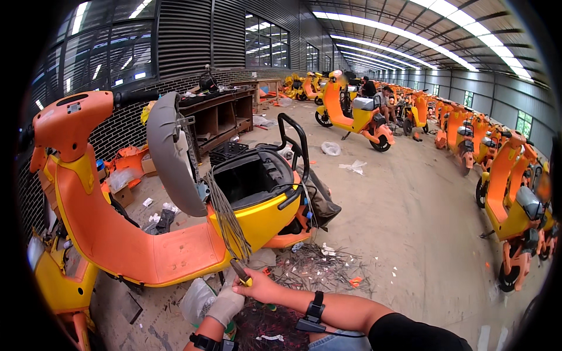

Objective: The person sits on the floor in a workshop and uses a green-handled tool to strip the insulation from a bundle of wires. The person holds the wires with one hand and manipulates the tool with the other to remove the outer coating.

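Note:
My right hand (262, 286), bare, is closed around a short hand tool (240, 273) with a yellow grip and a dark, flat upper part; its exact kind is unclear. Touching it from the left is my left hand (227, 305) in a pale glove, fingers curled; what they hold is hidden. Just beyond both hands stands an orange and yellow electric scooter (181, 251). Its grey seat (170, 155) is tipped up, baring a black storage box (249, 182). A bundle of thin grey strands (225, 219) hangs over the scooter's yellow side, its lower end close to the tool.
Dark scraps and cut strands (322, 269) litter the floor right of my hands. A clear plastic bag (197, 301) lies left of them. Another scooter (64, 281) stands at the near left. Rows of scooters (503, 199) line the right. A wooden workbench (219, 120) is behind; people sit farther back.

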The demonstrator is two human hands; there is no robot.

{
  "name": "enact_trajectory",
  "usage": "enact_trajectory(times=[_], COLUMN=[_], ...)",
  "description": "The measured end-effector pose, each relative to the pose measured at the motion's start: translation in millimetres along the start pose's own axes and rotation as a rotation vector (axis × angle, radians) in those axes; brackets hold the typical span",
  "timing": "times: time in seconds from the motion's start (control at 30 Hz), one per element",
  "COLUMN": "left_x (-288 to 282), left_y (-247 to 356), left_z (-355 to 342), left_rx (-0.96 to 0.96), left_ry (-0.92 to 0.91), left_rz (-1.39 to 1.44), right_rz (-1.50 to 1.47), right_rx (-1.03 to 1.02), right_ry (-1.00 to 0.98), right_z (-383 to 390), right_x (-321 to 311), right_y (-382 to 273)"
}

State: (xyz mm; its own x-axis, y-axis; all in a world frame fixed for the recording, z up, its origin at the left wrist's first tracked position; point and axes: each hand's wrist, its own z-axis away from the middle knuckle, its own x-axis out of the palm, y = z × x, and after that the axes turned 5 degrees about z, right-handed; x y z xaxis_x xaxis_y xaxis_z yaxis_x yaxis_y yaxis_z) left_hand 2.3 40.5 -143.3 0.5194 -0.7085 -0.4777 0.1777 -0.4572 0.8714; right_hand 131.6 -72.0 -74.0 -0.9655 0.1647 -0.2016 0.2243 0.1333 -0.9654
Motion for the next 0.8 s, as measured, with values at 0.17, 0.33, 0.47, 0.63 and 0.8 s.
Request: enact_trajectory(times=[0.17,0.33,0.47,0.63,0.8], left_x=[5.1,15.3,19.9,28.4,35.2], left_y=[83.8,71.0,103.2,120.1,125.3], left_z=[-1.4,-1.4,-4.2,-10.1,-9.4], left_rx=[-0.192,-0.072,-0.159,-0.232,-0.187], left_ry=[-0.032,-0.035,-0.115,-0.169,-0.231], left_rz=[-0.163,-0.144,0.083,0.191,0.227], right_rz=[-0.063,0.119,-0.019,-0.171,-0.139], right_rx=[0.139,0.089,0.234,0.159,0.205], right_ry=[0.033,0.213,0.347,0.551,0.455], right_z=[16.6,27.1,35.5,33.0,36.6], right_x=[-33.6,-52.6,-81.8,-105.6,-109.5], right_y=[-6.6,-2.7,-12.0,23.5,22.6])
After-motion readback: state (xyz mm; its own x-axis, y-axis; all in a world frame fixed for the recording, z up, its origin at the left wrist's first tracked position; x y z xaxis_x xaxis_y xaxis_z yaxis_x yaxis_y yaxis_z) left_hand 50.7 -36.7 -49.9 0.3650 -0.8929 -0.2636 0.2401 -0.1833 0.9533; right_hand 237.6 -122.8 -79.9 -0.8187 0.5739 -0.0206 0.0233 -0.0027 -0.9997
